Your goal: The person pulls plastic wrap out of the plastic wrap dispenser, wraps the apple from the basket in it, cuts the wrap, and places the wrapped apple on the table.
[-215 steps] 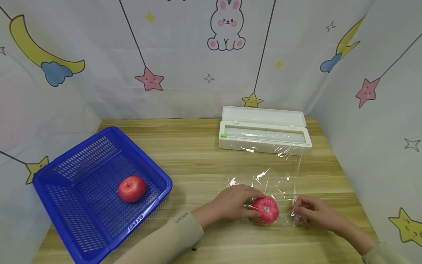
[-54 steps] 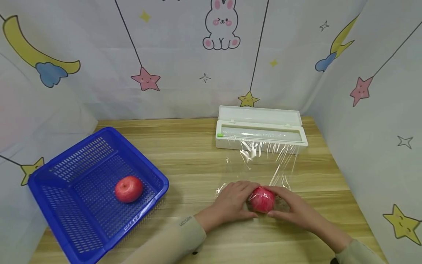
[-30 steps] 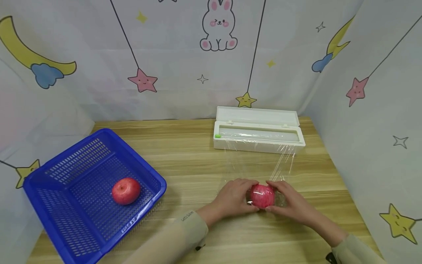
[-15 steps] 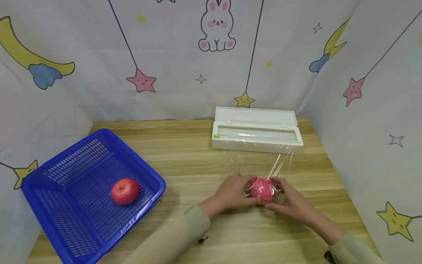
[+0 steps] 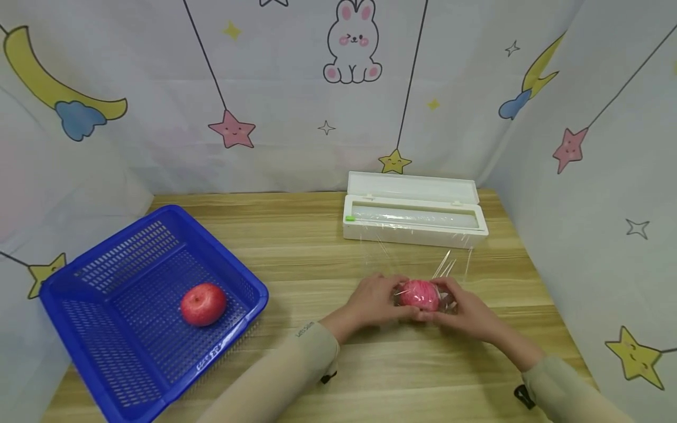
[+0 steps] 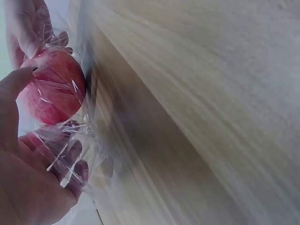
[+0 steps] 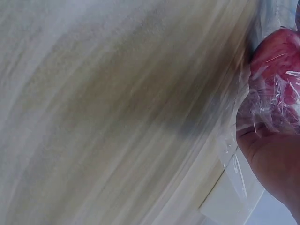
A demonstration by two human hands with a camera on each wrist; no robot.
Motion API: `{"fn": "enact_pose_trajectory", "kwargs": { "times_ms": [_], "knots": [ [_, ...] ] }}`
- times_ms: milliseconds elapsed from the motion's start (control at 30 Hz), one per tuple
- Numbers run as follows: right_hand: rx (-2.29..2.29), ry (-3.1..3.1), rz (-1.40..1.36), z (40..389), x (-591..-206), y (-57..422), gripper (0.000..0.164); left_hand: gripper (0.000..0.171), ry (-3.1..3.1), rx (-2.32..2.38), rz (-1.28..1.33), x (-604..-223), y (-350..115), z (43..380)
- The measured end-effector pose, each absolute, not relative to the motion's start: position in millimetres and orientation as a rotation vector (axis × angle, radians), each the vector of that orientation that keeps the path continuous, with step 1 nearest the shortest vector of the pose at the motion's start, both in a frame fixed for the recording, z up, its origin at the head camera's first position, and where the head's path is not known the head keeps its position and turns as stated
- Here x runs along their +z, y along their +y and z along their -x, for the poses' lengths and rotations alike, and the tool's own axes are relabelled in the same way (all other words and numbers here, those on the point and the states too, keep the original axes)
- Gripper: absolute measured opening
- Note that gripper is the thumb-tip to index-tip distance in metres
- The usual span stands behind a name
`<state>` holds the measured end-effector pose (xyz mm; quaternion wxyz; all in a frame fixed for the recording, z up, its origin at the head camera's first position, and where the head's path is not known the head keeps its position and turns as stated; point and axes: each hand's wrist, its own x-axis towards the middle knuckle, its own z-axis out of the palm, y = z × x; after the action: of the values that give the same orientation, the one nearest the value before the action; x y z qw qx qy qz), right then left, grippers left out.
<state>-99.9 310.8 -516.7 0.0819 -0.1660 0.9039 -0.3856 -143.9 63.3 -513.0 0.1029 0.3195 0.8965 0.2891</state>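
A red apple (image 5: 419, 295), covered in clear plastic wrap, is between the two hands at the centre right of the table. My left hand (image 5: 370, 301) grips its left side, thumb along the near side and fingers beyond. The right hand (image 5: 468, 311) holds the other side, and the thumbs come close together in front. Loose wrap (image 6: 58, 147) bunches over the left fingers in the left wrist view. From the apple, a sheet of film stretches back to a white dispenser box (image 5: 415, 235), whose lid stands up over the roll. In the right wrist view, crinkled film surrounds the apple (image 7: 276, 58).
At the left stands a blue plastic basket (image 5: 79, 346) with a second red apple (image 5: 203, 304) in it. Printed cloth walls (image 5: 291, 88) enclose the wooden table (image 5: 296, 247) at the back and sides.
Earlier the right hand pinched the film's edge beside the uncovered apple. Since then it has come to the apple, film has gone over it, and both hands have rolled it towards the box.
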Motion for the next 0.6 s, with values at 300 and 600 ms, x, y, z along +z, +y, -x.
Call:
{"fn": "enact_pose_trajectory", "kwargs": {
  "times_ms": [300,600],
  "knots": [
    [-1.052,2.706,0.476,114,-513,320,0.061,0.077,2.746,0.752,-0.953,-514,59,145],
    [-1.098,2.659,0.528,123,-514,325,0.053,0.090,2.958,0.469,-1.108,-511,60,152]
  ]
}}
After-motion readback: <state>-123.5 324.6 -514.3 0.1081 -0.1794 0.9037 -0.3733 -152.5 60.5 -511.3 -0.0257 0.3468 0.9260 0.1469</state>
